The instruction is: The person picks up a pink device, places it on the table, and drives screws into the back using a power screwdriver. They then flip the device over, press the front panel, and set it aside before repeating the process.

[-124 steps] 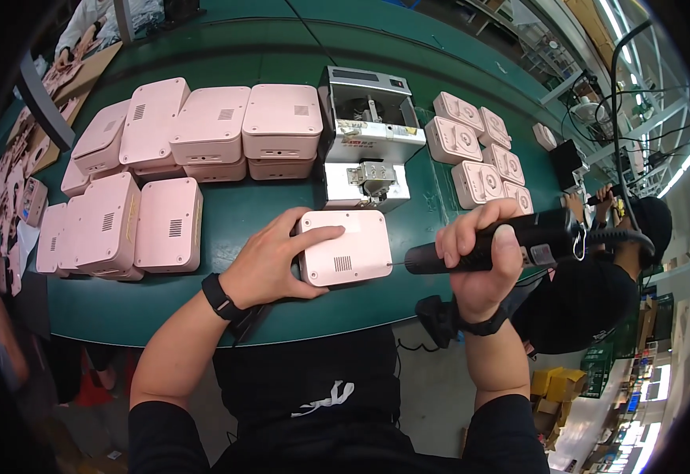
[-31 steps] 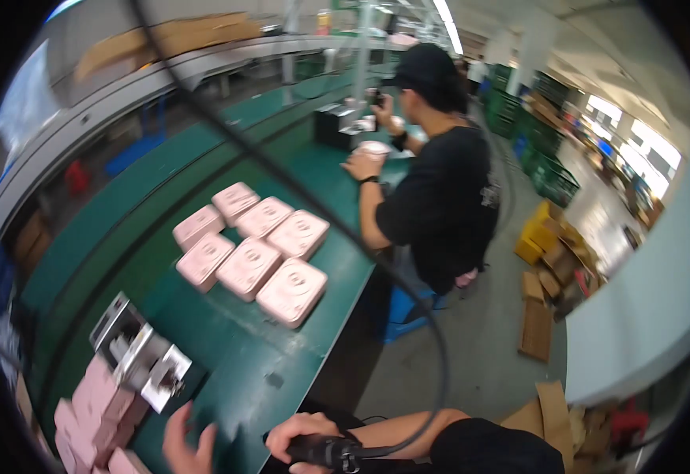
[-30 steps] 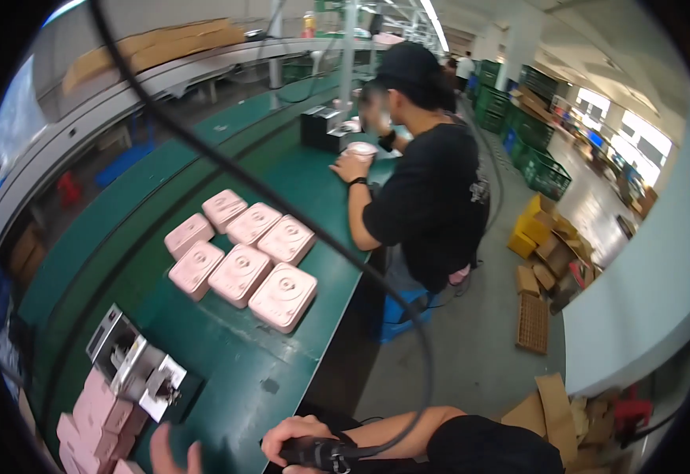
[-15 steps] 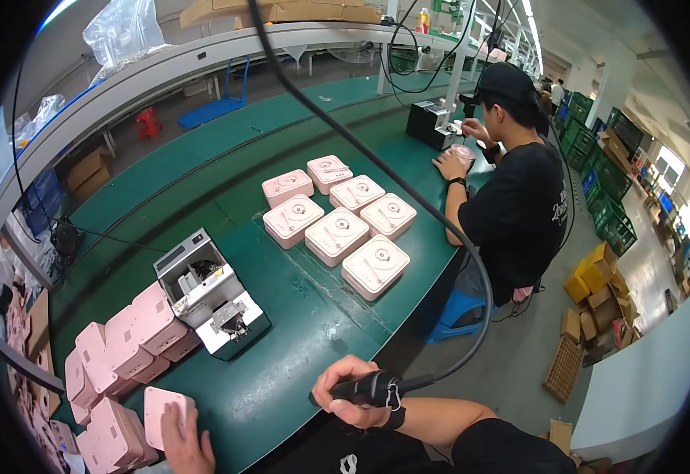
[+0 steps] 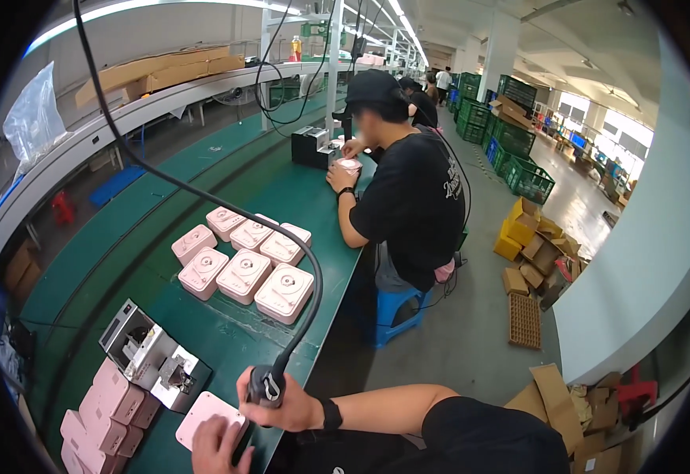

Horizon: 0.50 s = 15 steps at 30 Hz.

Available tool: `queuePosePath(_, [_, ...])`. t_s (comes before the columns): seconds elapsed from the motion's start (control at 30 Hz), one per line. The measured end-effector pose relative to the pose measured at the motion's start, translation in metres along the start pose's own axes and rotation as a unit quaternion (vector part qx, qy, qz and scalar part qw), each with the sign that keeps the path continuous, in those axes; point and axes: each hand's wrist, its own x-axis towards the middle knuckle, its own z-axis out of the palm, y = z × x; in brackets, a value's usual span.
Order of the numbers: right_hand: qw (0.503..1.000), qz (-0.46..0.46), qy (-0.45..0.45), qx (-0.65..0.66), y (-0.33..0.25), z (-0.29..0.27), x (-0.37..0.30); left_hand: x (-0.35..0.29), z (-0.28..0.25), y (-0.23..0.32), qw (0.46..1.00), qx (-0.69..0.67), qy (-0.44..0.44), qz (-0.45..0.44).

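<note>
My right hand (image 5: 290,404) is closed around a black corded electric screwdriver (image 5: 265,385), its cable rising from the top. The tool is just above and beside a pink plastic box (image 5: 204,412) with rounded corners and small holes near them. My left hand (image 5: 217,449) grips this box at its near side, fingers over the top face. The screwdriver's tip is hidden, so contact with the box cannot be told. Left of the box stands a grey and black screw feeder (image 5: 159,367), and beyond it are stacked pink boxes (image 5: 100,415).
Several pink boxes shaped like record players (image 5: 244,274) are grouped farther up the green table (image 5: 226,340). A co-worker in black (image 5: 416,189) sits on a blue stool (image 5: 400,316) at the table's right edge. The black cable (image 5: 195,189) arcs across the workspace. Cardboard cartons (image 5: 546,253) lie on the floor.
My view has turned right. My left hand has brought the pink box away from the stack, to the right past the screw feeder. The screwdriver has swung upright and come close to the box.
</note>
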Motion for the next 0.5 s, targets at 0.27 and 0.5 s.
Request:
queuePosePath(0.27, [0.992,-0.025,0.046,0.114,0.005,-0.02,0.001,-0.023,-0.026,-0.014,0.99,-0.042,-0.001,-0.136])
queuePosePath(0.5, [0.999,-0.027,0.01,0.021,-0.017,0.009,0.064,-0.038,-0.006,-0.047,0.976,-0.111,0.062,-0.178])
